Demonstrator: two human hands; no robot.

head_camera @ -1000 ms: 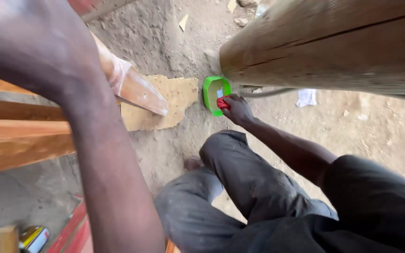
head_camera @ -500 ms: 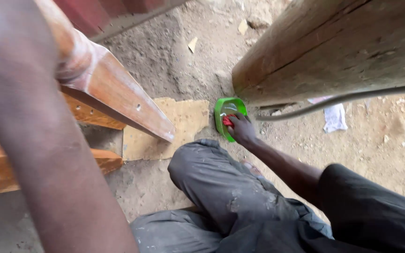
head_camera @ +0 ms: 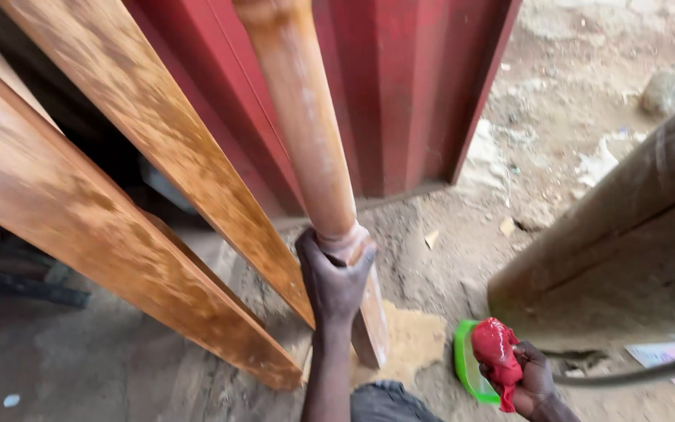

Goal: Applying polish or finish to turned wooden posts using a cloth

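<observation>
My left hand [head_camera: 333,277] grips a long, rounded, orange-stained wooden post [head_camera: 302,133] near its lower end. The post leans up against a red metal wall [head_camera: 408,86], and its foot rests on a tan patch of ground [head_camera: 408,344]. My right hand [head_camera: 529,379] is at the lower right, closed around a wet red cloth [head_camera: 498,355]. The cloth sits just over a green plastic container [head_camera: 466,363] on the dirt. Part of my trouser leg [head_camera: 384,402] shows at the bottom edge.
Two stained wooden planks [head_camera: 95,195] lean at the left, beside the post. A thick unstained timber [head_camera: 611,227] slants across the right side. A thin cable [head_camera: 634,375] runs along the ground at lower right. Stones and scraps litter the dirt floor [head_camera: 541,133].
The view has swung up from the ground toward the red wall. My left hand now grips the post low down. My right hand has lifted the red cloth out of the green container.
</observation>
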